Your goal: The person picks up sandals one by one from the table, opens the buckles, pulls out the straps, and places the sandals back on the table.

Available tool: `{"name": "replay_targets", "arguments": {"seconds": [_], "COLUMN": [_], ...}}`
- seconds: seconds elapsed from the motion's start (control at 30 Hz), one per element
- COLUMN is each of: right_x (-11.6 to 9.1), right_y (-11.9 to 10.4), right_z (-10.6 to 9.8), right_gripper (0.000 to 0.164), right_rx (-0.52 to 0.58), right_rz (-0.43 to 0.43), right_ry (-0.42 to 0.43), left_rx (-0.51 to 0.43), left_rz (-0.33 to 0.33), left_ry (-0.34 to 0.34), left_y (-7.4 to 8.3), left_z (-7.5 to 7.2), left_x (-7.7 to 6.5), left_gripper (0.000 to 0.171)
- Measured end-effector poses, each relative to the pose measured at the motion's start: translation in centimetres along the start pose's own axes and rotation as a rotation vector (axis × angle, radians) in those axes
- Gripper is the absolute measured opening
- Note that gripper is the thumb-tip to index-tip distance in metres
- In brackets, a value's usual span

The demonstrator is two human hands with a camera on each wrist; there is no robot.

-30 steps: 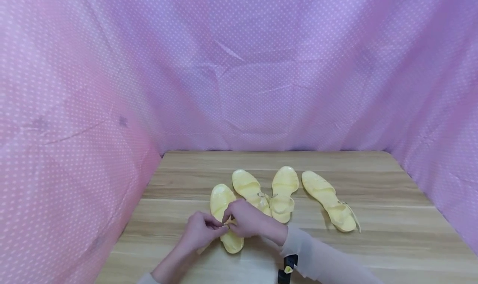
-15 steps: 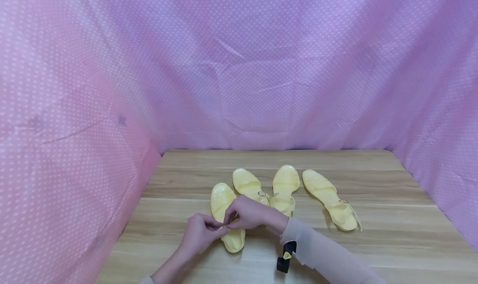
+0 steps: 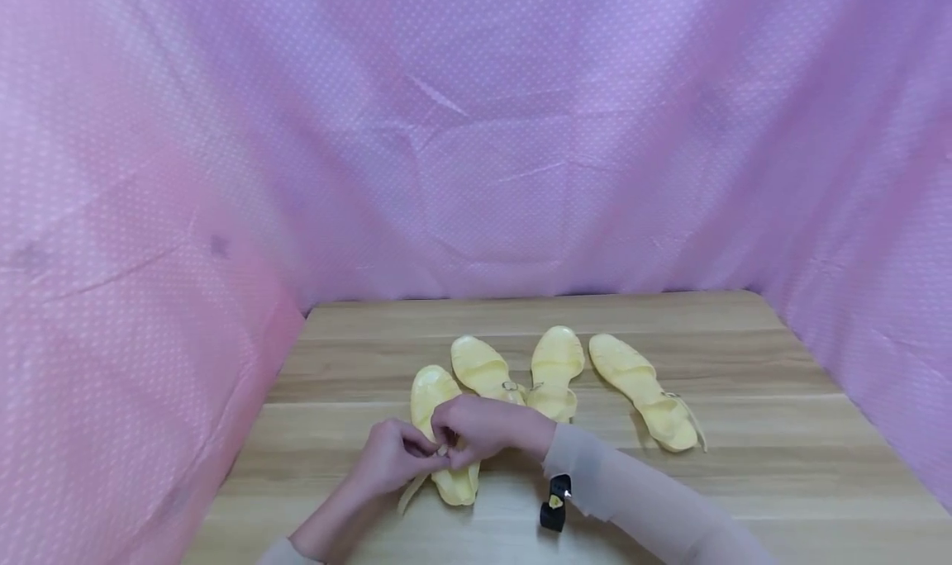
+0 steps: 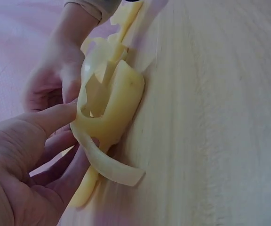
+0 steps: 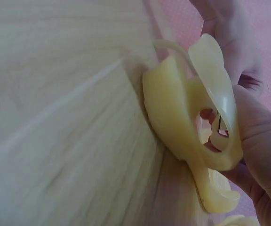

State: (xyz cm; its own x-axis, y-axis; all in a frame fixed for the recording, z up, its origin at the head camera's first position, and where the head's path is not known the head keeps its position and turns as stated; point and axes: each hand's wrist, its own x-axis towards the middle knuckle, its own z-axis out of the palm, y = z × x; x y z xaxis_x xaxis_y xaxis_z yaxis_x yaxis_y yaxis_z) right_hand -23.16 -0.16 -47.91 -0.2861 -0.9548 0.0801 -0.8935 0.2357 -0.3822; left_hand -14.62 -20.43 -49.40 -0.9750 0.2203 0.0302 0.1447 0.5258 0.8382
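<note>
A yellow jelly-style sandal (image 3: 429, 390) lies at the left of the row, toe pointing away. Over its ankle strap, my left hand (image 3: 390, 458) and right hand (image 3: 476, 426) meet fingertip to fingertip. The left thumb and fingers pinch the strap in the left wrist view, where its loose end (image 4: 119, 173) curves out past the heel cup (image 4: 126, 87). In the right wrist view, my right hand (image 5: 267, 146) pinches the strap near a small dark metal buckle piece (image 5: 222, 127), partly hidden by fingers and strap.
Other yellow sandals lie to the right: one (image 3: 479, 365) close beside, one (image 3: 558, 354) in the middle, and one (image 3: 632, 375) farther off with its strap hanging out. A black wrist device (image 3: 555, 503) hangs at the right cuff. Pink dotted cloth (image 3: 491, 177) encloses the wooden table (image 3: 744, 358).
Both hands stay at the strap with small finger movements. The strap's loose end now sticks out below my left hand, hidden half a second ago. The head view has shifted slightly.
</note>
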Motion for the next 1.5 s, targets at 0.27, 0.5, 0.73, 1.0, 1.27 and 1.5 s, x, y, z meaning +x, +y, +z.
{"name": "replay_targets", "arguments": {"seconds": [0.27, 0.5, 0.73, 1.0, 1.27, 1.5], "right_x": [-0.6, -0.6, -0.7, -0.5, -0.6, -0.4], "right_y": [0.5, 1.2, 1.1, 1.0, 0.9, 0.5], "right_z": [0.2, 0.8, 0.5, 0.3, 0.1, 0.3], "right_gripper": [0.01, 0.003, 0.009, 0.005, 0.003, 0.005], "right_rx": [0.188, 0.269, 0.266, 0.28, 0.268, 0.302], "right_rz": [-0.026, -0.004, 0.013, 0.011, 0.021, 0.033], "right_ry": [0.013, 0.045, 0.029, 0.055, 0.025, 0.063], "left_rx": [-0.004, 0.045, 0.058, 0.072, 0.067, 0.088], "left_rz": [-0.013, -0.011, -0.012, -0.008, -0.018, -0.004], "left_ry": [0.044, 0.072, 0.051, 0.051, 0.057, 0.086], "left_y": [-0.1, -0.1, 0.1, 0.3, 0.5, 0.6], "left_z": [0.1, 0.3, 0.2, -0.4, -0.2, -0.1], "left_x": [-0.8, -0.8, -0.7, -0.4, -0.4, -0.7], "left_gripper": [0.017, 0.017, 0.016, 0.016, 0.015, 0.015]}}
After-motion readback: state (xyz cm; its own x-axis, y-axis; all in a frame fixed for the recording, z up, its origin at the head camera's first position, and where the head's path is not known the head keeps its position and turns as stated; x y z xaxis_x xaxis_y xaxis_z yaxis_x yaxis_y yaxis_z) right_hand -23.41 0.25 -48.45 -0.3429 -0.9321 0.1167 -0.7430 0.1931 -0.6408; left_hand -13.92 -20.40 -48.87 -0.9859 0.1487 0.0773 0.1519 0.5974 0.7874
